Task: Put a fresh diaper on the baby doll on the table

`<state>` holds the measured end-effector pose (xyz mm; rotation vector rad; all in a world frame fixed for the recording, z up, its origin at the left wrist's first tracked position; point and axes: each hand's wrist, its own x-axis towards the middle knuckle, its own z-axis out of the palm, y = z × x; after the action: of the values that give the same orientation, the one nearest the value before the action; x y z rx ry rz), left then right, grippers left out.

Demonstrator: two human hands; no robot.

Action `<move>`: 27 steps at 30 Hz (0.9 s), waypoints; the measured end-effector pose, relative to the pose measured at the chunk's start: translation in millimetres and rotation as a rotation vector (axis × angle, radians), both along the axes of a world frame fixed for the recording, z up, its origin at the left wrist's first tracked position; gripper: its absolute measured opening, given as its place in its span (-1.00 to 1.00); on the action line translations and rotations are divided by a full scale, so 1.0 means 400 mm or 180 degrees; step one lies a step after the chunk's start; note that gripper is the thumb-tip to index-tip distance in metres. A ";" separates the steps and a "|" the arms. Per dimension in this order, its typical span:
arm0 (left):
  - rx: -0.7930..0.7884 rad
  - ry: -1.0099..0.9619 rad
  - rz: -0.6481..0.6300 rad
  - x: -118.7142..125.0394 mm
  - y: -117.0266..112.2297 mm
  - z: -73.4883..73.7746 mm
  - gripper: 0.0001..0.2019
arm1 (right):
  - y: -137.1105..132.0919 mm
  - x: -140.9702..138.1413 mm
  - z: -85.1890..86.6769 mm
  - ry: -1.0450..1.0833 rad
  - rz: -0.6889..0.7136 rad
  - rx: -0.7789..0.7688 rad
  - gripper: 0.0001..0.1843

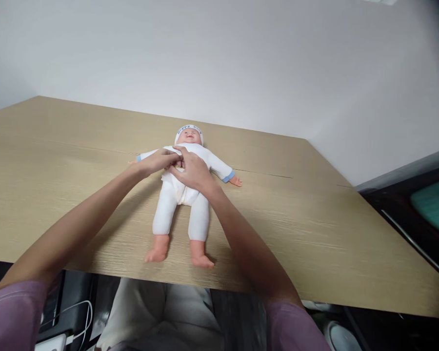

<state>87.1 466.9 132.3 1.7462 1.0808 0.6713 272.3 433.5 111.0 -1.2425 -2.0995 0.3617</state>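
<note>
A baby doll (199,214) lies on its back on the wooden table (296,219), its head towards the wall and its bare feet towards me. It wears a white suit with blue cuffs and a white headband with lettering. My left hand (163,160) and my right hand (195,170) meet over its chest and belly. The fingers of both are bent and closed together at the front of the white top, seemingly pinching its cloth. Parts of the fingertips are hidden behind the hands. The doll's arms are spread out to the sides and its legs lie apart.
A pale wall (219,63) rises behind the table's far edge. At the right stands a dark object with a greenish panel (435,204). Below the front edge are my legs, a white cable (89,317) and a white box (51,343) on the left.
</note>
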 end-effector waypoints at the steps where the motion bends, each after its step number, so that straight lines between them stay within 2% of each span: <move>1: 0.0022 -0.0084 0.0014 0.007 0.004 -0.010 -0.69 | 0.005 0.002 -0.002 0.0061 -0.0009 -0.0040 -0.37; 3: 0.0035 -0.0315 0.0162 0.007 0.013 -0.033 -0.75 | 0.013 0.007 -0.005 0.0184 0.0019 -0.0111 -0.48; 5: 0.0100 -0.0594 0.0495 -0.003 0.022 -0.060 -0.81 | 0.018 0.013 -0.006 0.0321 0.0095 -0.0191 -0.50; 7: 0.0303 -0.0696 0.0758 -0.016 0.028 -0.088 -0.73 | 0.019 0.018 -0.004 0.0445 0.0143 -0.0292 -0.49; 10: 0.0597 -0.0523 0.0569 -0.031 0.032 -0.123 -0.62 | 0.013 0.022 0.003 0.0543 0.0158 -0.0375 -0.49; 14: 0.0671 -0.0513 0.0309 -0.040 0.039 -0.152 -0.54 | 0.010 0.024 0.006 0.0598 0.0171 -0.0407 -0.50; 16: 0.0802 -0.0513 0.0407 -0.038 0.039 -0.159 -0.57 | 0.014 0.023 0.004 0.0642 0.0099 -0.0369 -0.51; 18: 0.0992 -0.0462 0.0707 -0.033 0.032 -0.161 -0.65 | 0.019 0.020 0.002 0.0694 0.0009 -0.0261 -0.53; 21: 0.1465 -0.0338 0.1412 -0.021 -0.008 -0.149 -0.80 | 0.010 0.013 0.005 0.0789 -0.0127 0.0045 -0.65; 23: 0.1911 -0.0217 0.1677 -0.014 -0.060 -0.131 -0.85 | -0.025 0.011 0.010 0.0860 -0.0299 0.0432 -0.78; 25: 0.2340 -0.0081 0.1586 -0.012 -0.130 -0.109 -0.84 | -0.089 0.017 0.013 0.0882 -0.0382 0.0815 -0.84; 27: 0.2531 0.0104 0.1080 -0.015 -0.208 -0.088 -0.77 | -0.174 0.036 0.010 0.0797 -0.0208 0.0908 -0.74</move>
<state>81.2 383.6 97.1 2.2468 1.2399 1.4331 286.6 364.0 115.0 -1.0377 -1.8193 0.1705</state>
